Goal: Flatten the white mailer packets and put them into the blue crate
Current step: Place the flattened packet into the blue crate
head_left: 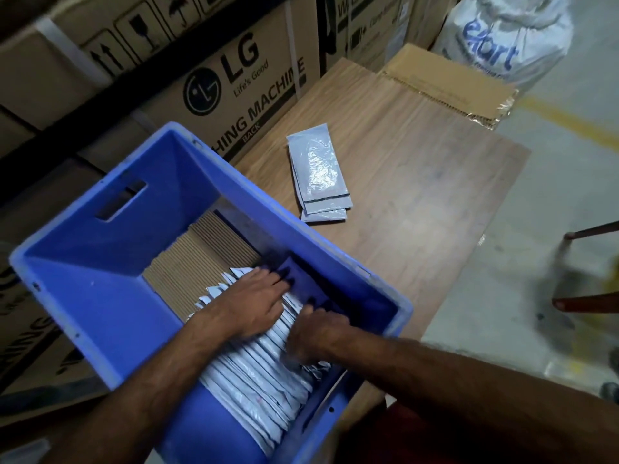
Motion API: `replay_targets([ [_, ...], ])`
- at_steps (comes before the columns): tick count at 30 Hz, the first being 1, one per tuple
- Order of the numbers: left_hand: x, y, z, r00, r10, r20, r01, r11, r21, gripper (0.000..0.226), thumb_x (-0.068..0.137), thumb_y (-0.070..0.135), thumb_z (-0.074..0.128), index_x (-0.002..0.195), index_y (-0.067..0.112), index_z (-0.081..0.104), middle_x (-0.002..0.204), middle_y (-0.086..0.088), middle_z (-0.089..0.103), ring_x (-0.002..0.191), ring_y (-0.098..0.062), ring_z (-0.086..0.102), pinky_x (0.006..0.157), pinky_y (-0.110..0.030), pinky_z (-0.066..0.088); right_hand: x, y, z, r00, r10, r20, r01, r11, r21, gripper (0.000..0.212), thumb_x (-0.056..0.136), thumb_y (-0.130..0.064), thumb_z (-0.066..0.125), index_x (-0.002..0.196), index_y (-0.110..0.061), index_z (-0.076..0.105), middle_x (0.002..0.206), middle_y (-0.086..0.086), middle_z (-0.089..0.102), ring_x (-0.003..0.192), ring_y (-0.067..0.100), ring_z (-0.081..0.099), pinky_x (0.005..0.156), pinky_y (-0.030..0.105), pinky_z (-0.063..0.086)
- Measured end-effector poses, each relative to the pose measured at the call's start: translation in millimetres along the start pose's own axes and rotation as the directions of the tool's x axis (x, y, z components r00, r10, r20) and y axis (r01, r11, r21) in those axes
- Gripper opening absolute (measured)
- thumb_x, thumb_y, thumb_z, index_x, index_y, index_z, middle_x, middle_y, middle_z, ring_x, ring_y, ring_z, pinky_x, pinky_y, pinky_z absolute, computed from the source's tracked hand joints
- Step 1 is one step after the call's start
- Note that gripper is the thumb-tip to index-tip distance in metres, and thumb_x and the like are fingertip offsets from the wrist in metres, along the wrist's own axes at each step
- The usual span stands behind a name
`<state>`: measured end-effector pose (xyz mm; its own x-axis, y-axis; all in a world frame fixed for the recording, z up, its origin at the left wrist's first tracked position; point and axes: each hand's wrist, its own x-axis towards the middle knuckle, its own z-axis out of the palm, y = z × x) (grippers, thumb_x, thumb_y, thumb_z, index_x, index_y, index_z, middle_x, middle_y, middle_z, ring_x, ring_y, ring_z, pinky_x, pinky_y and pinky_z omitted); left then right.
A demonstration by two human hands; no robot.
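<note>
A blue crate [100, 296] sits on the wooden table [418, 169] at the lower left. Inside it a row of white mailer packets [261, 380] stands on edge against the crate's right wall. My left hand [254, 303] lies flat on the far end of the row, fingers stretched toward the wall. My right hand [315, 336] reaches into the row beside it, its fingers curled down among the packets; whether it grips one is hidden. A small stack of white mailer packets [318, 175] lies flat on the table beyond the crate.
Corrugated cardboard [197, 259] lines the crate's floor. Large LG cartons [234, 78] stand behind the table. A flat cardboard piece [449, 82] lies at the table's far end, near a white sack [502, 41]. Dark rods [589, 266] stand at the right over the floor.
</note>
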<state>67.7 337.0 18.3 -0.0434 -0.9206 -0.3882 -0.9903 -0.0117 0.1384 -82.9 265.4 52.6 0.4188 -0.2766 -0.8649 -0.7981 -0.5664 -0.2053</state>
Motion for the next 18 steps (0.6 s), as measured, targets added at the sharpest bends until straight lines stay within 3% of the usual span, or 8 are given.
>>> replay_targets([
  [4, -32.1, 1.7, -12.6, 0.989, -0.106, -0.1, 0.109, 0.994, 0.021, 0.053, 0.089, 0.035, 0.036, 0.128, 0.017, 0.067, 0.13, -0.009, 0.067, 0.12, -0.029, 0.064, 0.104, -0.042, 0.05, -22.6, -0.3, -11.3, 0.982, -0.165, -0.092, 0.157, 0.984, -0.089, 0.097, 0.094, -0.044, 0.062, 0.159, 0.0, 0.005, 0.155, 0.021, 0.033, 0.141, 0.036, 0.04, 0.111, 0.044, 0.037],
  [7, -59.9, 6.1, -35.4, 0.94, -0.306, -0.153, 0.291, 0.95, -0.113, 0.065, 0.091, 0.041, 0.024, 0.141, 0.019, 0.058, 0.146, -0.005, 0.057, 0.134, -0.022, 0.054, 0.114, -0.033, 0.035, -48.3, 0.6, -28.9, 0.91, -0.338, -0.239, 0.296, 0.935, -0.198, 0.078, 0.101, -0.038, 0.049, 0.158, -0.001, 0.011, 0.157, 0.021, 0.03, 0.14, 0.036, 0.04, 0.11, 0.044, 0.038],
  [10, -78.9, 15.7, -64.6, 0.843, -0.468, -0.265, 0.436, 0.883, -0.173, 0.064, 0.093, 0.04, 0.024, 0.146, 0.02, 0.053, 0.152, -0.006, 0.051, 0.138, -0.023, 0.049, 0.117, -0.032, 0.028, -68.2, 3.3, -45.0, 0.74, -0.516, -0.431, 0.416, 0.855, -0.31, 0.07, 0.101, -0.036, 0.044, 0.16, -0.006, 0.018, 0.163, 0.02, 0.024, 0.142, 0.034, 0.04, 0.109, 0.044, 0.041],
  [12, -84.2, 29.2, -81.4, 0.78, -0.524, -0.342, 0.489, 0.851, -0.19, 0.059, 0.094, 0.036, 0.032, 0.144, 0.016, 0.055, 0.15, -0.011, 0.052, 0.135, -0.029, 0.052, 0.115, -0.033, 0.024, -71.4, 8.8, -57.6, 0.536, -0.628, -0.565, 0.462, 0.778, -0.426, 0.067, 0.094, -0.032, 0.048, 0.154, -0.006, 0.037, 0.158, 0.022, 0.036, 0.135, 0.035, 0.05, 0.104, 0.042, 0.048],
  [14, -81.9, 46.5, -93.7, 0.704, -0.589, -0.397, 0.549, 0.806, -0.223, 0.061, 0.093, 0.037, 0.031, 0.147, 0.016, 0.052, 0.154, -0.012, 0.047, 0.139, -0.029, 0.046, 0.119, -0.036, 0.021, -67.2, 17.4, -75.6, 0.37, -0.717, -0.591, 0.516, 0.688, -0.511, 0.065, 0.091, -0.033, 0.049, 0.149, -0.005, 0.045, 0.156, 0.023, 0.041, 0.135, 0.035, 0.051, 0.107, 0.042, 0.047],
  [16, -70.8, 65.0, -102.8, 0.634, -0.667, -0.391, 0.621, 0.741, -0.256, 0.064, 0.093, 0.039, 0.027, 0.15, 0.017, 0.048, 0.158, -0.012, 0.041, 0.144, -0.029, 0.04, 0.122, -0.044, 0.023, -59.6, 27.0, -99.0, 0.309, -0.761, -0.57, 0.556, 0.631, -0.542, 0.065, 0.094, -0.032, 0.049, 0.152, -0.005, 0.04, 0.161, 0.022, 0.033, 0.141, 0.036, 0.044, 0.113, 0.044, 0.042],
  [18, -53.2, 80.9, -108.8, 0.54, -0.74, -0.401, 0.677, 0.665, -0.315, 0.063, 0.092, 0.036, 0.029, 0.146, 0.012, 0.053, 0.154, -0.016, 0.046, 0.14, -0.034, 0.045, 0.118, -0.052, 0.034, -47.4, 38.2, -124.6, 0.265, -0.794, -0.547, 0.575, 0.585, -0.572, 0.065, 0.095, -0.028, 0.052, 0.154, -0.006, 0.038, 0.163, 0.021, 0.027, 0.145, 0.036, 0.038, 0.118, 0.042, 0.037],
])
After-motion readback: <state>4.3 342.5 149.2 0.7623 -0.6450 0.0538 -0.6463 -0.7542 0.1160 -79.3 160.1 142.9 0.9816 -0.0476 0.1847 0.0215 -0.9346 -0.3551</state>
